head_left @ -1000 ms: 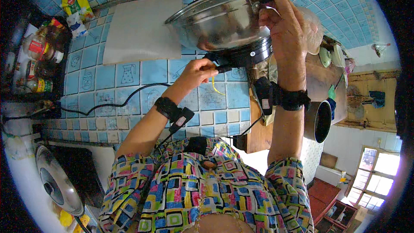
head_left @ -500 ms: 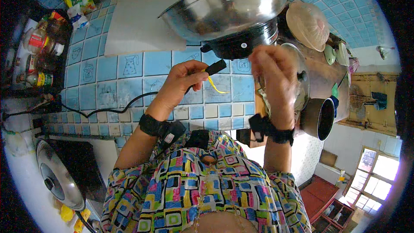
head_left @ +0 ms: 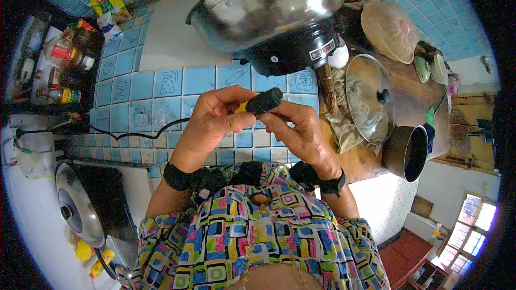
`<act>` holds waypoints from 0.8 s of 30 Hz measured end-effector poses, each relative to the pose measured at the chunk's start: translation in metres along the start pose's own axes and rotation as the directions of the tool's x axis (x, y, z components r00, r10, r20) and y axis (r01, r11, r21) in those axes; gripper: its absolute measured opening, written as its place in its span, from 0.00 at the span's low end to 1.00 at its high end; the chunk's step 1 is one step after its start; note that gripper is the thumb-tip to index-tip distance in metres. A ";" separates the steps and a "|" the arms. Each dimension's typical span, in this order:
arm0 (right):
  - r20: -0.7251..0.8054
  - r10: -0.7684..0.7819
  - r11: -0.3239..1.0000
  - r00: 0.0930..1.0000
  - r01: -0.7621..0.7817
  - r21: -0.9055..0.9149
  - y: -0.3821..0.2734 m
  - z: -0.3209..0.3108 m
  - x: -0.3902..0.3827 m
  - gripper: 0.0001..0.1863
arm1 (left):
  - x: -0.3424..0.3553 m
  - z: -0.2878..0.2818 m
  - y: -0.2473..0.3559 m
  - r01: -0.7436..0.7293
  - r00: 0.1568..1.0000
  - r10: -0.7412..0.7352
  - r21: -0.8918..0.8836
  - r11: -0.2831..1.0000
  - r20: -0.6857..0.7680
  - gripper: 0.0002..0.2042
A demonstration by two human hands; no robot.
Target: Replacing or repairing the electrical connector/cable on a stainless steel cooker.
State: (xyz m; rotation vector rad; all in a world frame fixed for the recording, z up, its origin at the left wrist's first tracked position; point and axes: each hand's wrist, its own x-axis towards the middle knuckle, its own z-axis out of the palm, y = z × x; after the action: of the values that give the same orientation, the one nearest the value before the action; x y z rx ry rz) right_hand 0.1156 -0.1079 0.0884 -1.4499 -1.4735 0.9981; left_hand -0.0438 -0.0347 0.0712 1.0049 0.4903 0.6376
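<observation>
Above the tiled counter, both my hands meet at a black cord connector (head_left: pixel 264 101) on the end of a black cord (head_left: pixel 145 136). My left hand (head_left: pixel 217 115) is closed around its cord end, where a bit of yellow strip (head_left: pixel 241 108) shows. The fingers of my right hand (head_left: pixel 298 129) are pinched at the connector's underside, partly hidden behind it. Just beyond my hands is a large steel pan (head_left: pixel 263 11) on a black base (head_left: pixel 290 51); it looks like an electric wok. The connector is apart from that base.
A pale board (head_left: pixel 180 37) lies behind on the blue tiles. To the right, a wooden table (head_left: pixel 424 94) holds a glass lid (head_left: pixel 371 96), a crumpled cloth (head_left: pixel 344 129), a dark pot (head_left: pixel 406 153) and a mesh cover (head_left: pixel 388 29). Bottles (head_left: pixel 62 53) stand on the left.
My right hand has come down and left from beside the pan to the connector. The dangling yellow strip now shows only close against the connector. My left hand still holds on.
</observation>
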 end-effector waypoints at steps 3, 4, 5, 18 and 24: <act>0.028 0.010 0.999 1.000 -0.011 0.041 -0.007 -0.010 -0.006 0.05 | -0.003 0.016 0.012 -0.037 0.999 0.038 0.024 0.999 -0.002 0.12; 0.018 -0.047 0.999 0.999 0.048 -0.004 -0.008 -0.013 -0.007 0.05 | -0.004 0.019 0.012 -0.122 0.992 0.119 0.119 0.985 0.028 0.13; 0.021 -0.052 0.999 0.998 0.052 0.007 -0.007 -0.014 -0.008 0.05 | -0.005 0.020 0.012 -0.205 0.978 0.196 0.210 0.956 0.066 0.13; 0.092 -0.058 0.963 0.994 0.031 0.269 0.013 -0.040 0.001 0.13 | 0.004 0.044 0.015 -0.047 0.999 0.047 -0.026 0.999 -0.017 0.10; -0.068 -0.163 0.521 0.984 0.145 0.841 0.014 -0.039 0.006 0.18 | 0.009 0.039 0.019 0.035 0.999 -0.033 -0.063 0.997 0.040 0.13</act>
State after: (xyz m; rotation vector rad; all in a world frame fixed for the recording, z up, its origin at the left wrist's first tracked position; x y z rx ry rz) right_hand 0.1570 -0.1022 0.0892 -0.5632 -0.8459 1.3478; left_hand -0.0167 -0.0450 0.1054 0.9454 0.4492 0.5988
